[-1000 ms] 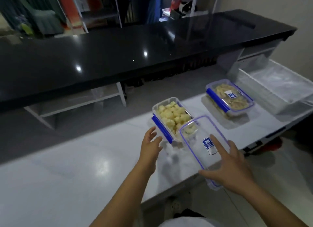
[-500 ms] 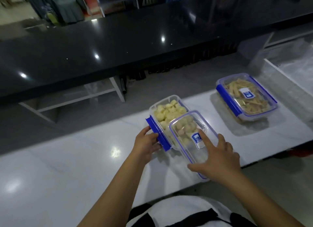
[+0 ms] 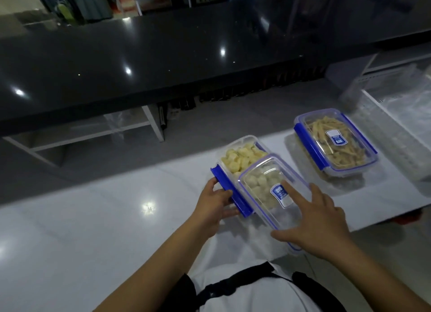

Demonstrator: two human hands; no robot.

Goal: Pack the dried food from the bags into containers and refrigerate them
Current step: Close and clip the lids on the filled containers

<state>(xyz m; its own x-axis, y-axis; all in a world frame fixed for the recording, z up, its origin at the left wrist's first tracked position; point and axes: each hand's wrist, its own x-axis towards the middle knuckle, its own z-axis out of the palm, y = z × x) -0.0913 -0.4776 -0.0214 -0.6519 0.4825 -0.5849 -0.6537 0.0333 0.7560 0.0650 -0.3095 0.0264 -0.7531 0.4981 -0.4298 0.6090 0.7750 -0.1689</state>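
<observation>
Two containers are in play on the white surface. We count one as finished — the sealed container of pale strips sits far right, lid on, blue clip down on its near-left side. Our other one, the open container of yellow chunks, is filled but not closed; its lid lies skewed over the near half only, with the far half of the food exposed.

Our judgement: packing is done for both and sealing is done for one. Left for us are seating this lid, snapping the clips, and the fridge, which is not in view. No bags that we can identify for certain; some clear plastic lies at far right.

Fingers:
- left hand — fingers curled around the blue clip on the container's left side, gripping it and steadying the box.
- right hand — fingers spread and straight, flat on the lid, index tip near the label, thumb at the near edge. We read that as pressing or sliding, not a grasp.
</observation>
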